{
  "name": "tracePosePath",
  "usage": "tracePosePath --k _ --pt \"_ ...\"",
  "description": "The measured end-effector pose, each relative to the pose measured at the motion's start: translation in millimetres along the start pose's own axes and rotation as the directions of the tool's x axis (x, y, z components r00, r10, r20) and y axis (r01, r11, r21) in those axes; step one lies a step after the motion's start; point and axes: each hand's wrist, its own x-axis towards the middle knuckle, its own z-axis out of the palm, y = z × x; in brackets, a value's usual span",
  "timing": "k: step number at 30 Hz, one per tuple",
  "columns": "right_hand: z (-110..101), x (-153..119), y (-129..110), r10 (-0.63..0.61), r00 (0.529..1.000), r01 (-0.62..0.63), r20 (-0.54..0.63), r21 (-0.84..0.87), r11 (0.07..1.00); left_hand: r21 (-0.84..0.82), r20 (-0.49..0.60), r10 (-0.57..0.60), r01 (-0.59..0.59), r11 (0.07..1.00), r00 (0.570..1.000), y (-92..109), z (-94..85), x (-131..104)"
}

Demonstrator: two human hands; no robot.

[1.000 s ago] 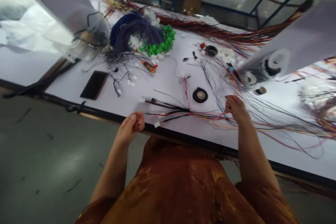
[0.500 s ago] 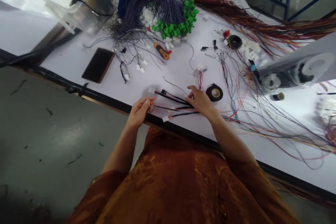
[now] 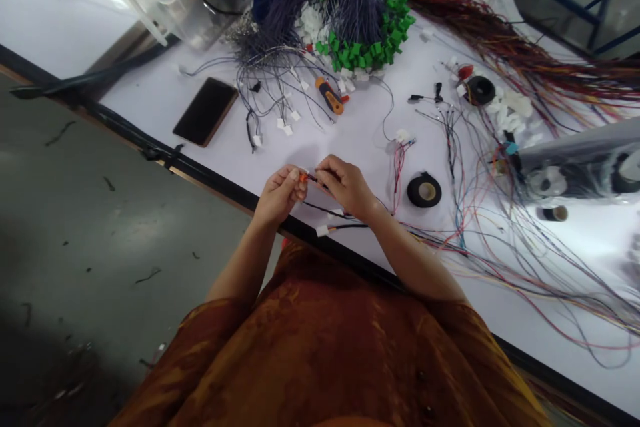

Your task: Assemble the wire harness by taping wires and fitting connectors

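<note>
My left hand [image 3: 283,193] pinches a small orange connector [image 3: 303,177] above the table's front edge. Close beside it, my right hand [image 3: 345,185] has its fingers closed on dark wires [image 3: 312,178] that run to the orange piece. Below the hands, a white connector [image 3: 323,231] on a dark sleeved cable lies on the table, and the cable passes under my right forearm. A roll of black tape [image 3: 424,190] lies to the right of my right hand.
Behind the hands are a phone [image 3: 205,111], an orange-black cutter [image 3: 329,95] and a purple wire bundle with green connectors [image 3: 370,50]. Loose wires [image 3: 465,213] spread over the right side. A clear bin [image 3: 200,7] stands at the back left.
My right hand has moved left from the cables to the orange connector and closed on the wires there. My left hand still holds the connector. The whole view has shifted a little.
</note>
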Motion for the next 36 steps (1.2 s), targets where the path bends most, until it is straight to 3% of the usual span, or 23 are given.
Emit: tracePosePath --k 9,19,29,36 --pt "-0.9 -11.5 2.1 -0.083 0.997 0.083 0.001 -0.044 0.996 0.031 0.053 -0.012 0.01 0.999 0.999 1.6 7.6 -0.6" --pt "-4.4 -22.1 -12.3 -0.086 0.996 0.082 -0.005 -0.264 0.961 0.188 0.104 0.041 -0.06 0.98 0.994 6.7 6.9 -8.4" --pt "-6.4 -23.8 -16.1 -0.062 0.997 0.074 0.054 -0.263 0.962 0.142 0.119 -0.004 -0.013 0.99 0.993 4.7 13.7 -9.9" --pt "4.9 -28.5 -8.4 -0.079 0.995 0.055 -0.065 -0.318 0.946 0.281 0.038 0.203 -0.206 0.937 0.978 -0.8 19.2 -19.9"
